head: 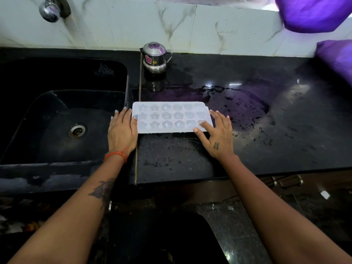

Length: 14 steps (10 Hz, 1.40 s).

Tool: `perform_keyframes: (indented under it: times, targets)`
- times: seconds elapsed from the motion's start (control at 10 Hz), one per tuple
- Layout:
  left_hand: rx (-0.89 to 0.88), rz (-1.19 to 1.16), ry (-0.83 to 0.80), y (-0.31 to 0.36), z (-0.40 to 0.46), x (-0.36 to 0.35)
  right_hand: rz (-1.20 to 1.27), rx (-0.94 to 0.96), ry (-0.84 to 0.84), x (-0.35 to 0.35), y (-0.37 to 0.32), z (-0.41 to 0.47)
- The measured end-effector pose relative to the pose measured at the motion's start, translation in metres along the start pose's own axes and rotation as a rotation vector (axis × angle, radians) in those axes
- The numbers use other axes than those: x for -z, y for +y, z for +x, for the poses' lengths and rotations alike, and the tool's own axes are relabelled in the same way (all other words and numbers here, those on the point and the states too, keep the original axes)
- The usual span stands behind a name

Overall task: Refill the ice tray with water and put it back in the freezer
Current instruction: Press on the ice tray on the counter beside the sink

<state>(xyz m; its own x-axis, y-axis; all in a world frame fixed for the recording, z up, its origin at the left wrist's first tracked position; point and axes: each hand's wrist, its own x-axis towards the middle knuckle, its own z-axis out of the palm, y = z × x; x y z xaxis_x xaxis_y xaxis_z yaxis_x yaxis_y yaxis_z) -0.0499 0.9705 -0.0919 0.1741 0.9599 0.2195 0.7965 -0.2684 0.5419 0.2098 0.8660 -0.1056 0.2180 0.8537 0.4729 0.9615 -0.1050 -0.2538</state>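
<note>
Wet black counter (247,149) (star-moulded ice tray (171,117))

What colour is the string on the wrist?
Orange. The string is tied round the wrist just below the left hand, seen clearly in the head view.
</note>
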Motion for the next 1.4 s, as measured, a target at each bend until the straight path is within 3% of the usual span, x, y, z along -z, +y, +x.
perform_keyframes:
  times: [0.5, 0.8, 1.4]
  targets:
    - [0.012, 0.009, -0.008, 0.000, 0.000, -0.001, 0.069, -0.080, 0.029, 0.009, -0.008, 0.005]
    - [0.014, -0.001, -0.006, 0.000, -0.001, -0.001, 0.088, -0.010, 0.089, 0.005, -0.027, 0.021]
    - [0.013, -0.011, -0.002, -0.001, -0.001, 0.000, 0.027, 0.082, 0.050, -0.014, -0.026, 0.009]
